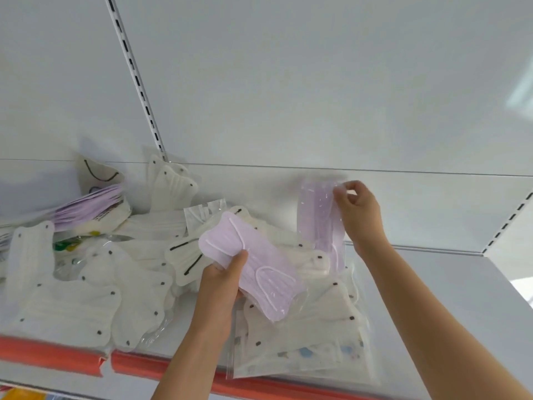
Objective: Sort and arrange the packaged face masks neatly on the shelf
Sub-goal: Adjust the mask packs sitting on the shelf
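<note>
Nearest us, along the shelf's orange front edge (57, 353), lie cream packaged masks (69, 307) in a loose heap at left and clear flat packs (302, 350) at right, some overhanging the lip. Just above them our left hand (222, 284) curls round the near end of a lilac mask pack (251, 272), thumb on top, holding it tilted over the heap. Farther right, our right hand (357, 209) pinches the top corner of a second lilac pack (320, 223) with thumb and fingertips, standing it upright near the back panel (288, 82). We judge the step to be gathering the lilac ones: it would go best if we square the two packs together, edges aligned, before setting them on the bare shelf (432, 215) at right. At far left a stack of lilac masks (92, 203) leans against cream ones. The slippery film and the crowded heap under our left hand could let neighbours slide off the front.
</note>
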The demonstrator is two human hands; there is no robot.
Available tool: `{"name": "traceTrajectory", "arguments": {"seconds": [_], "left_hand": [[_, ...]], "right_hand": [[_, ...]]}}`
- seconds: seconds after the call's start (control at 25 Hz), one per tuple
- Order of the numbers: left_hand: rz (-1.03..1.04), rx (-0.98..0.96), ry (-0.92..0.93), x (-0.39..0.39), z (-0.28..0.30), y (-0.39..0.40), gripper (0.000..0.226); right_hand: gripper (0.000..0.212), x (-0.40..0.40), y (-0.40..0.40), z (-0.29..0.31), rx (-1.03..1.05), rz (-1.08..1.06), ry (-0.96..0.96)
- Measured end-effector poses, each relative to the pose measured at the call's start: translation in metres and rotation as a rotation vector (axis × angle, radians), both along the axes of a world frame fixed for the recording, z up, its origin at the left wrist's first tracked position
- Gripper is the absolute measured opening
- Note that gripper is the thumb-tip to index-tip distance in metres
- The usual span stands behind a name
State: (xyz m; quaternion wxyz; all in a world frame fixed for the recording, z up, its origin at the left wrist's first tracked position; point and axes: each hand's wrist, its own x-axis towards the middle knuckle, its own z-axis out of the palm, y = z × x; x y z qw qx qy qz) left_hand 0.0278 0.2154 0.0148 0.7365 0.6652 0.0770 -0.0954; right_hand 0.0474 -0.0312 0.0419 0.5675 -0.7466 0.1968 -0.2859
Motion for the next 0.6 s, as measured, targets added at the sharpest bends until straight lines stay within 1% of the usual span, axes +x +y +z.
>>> {"name": "traceTrajectory", "arguments": {"seconds": [0.2,0.28,0.36,0.44,0.48,0.52,0.56,0.6], "left_hand": [[0.021,-0.083,-0.067,0.007,0.008,-0.005,0.018],[0.032,-0.090,-0.082,0.012,0.013,-0.007,0.016],[-0.019,-0.092,-0.118,0.013,0.020,-0.009,0.017],[-0.173,-0.105,-0.132,0.008,0.026,-0.016,0.035],[-0.256,-0.082,-0.135,0.003,0.027,-0.020,0.046],[-0.321,-0.033,-0.136,-0.002,0.025,-0.025,0.051],[-0.355,0.010,-0.142,-0.007,0.024,-0.027,0.047],[-0.324,0.043,-0.143,-0.008,0.021,-0.027,0.034]], "right_hand": [[0.010,-0.031,0.005,0.039,0.181,-0.070,-0.388],[0.009,-0.038,0.006,0.058,0.144,-0.085,-0.439],[0.008,-0.037,0.013,0.067,0.032,-0.056,-0.375],[0.006,-0.032,0.033,0.058,-0.088,0.009,-0.274],[0.005,-0.030,0.046,0.047,-0.139,0.044,-0.222],[0.003,-0.028,0.058,0.033,-0.164,0.085,-0.178],[0.002,-0.027,0.066,0.023,-0.162,0.128,-0.148],[0.002,-0.027,0.070,0.015,-0.146,0.162,-0.124]]}}
